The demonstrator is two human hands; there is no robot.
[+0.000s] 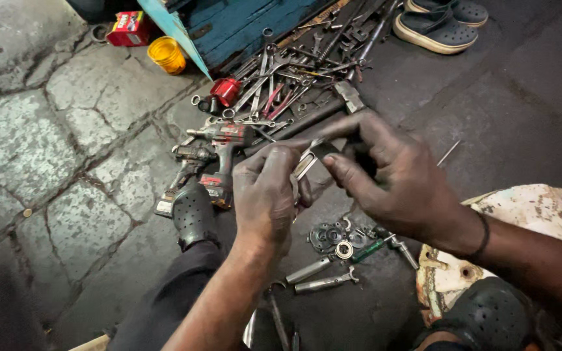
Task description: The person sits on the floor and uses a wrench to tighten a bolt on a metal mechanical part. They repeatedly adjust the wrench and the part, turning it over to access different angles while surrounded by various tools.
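We look down at two grease-dark hands working over a stone and asphalt floor [60, 195]. Our left hand [265, 195] is curled shut, its fingers [274, 159] wrapped around one end of a small metal part [307, 162] with a bright silver face. Our right hand [401, 179] meets it from the other side, its thumb and forefinger pinched narrow on a dark piece at the far end of the same part, the remaining fingers bent loosely behind. So the part sits in the air between both hands, above our knees and just in front of the tool pile; its exact shape is too hidden by the fingers to tell.

Just beyond the hands a red and black power drill [224, 146] lies on the floor, touching a scatter of wrenches [274, 78] and a red socket [226, 91]. A yellow cup [166, 54] and a small red box [128, 27] stand farther off, beside a blue board [248, 23]. Below the hands lie a black toothed disc [326, 235], a pale ring [344, 249], a green-handled screwdriver [367, 250] and two grey bolts [317, 276]. Black perforated clogs [193, 214] cover our feet, another pair of shoes [437, 26] rests at the top right, and a chipped white object [535, 208] sits beside our right forearm.
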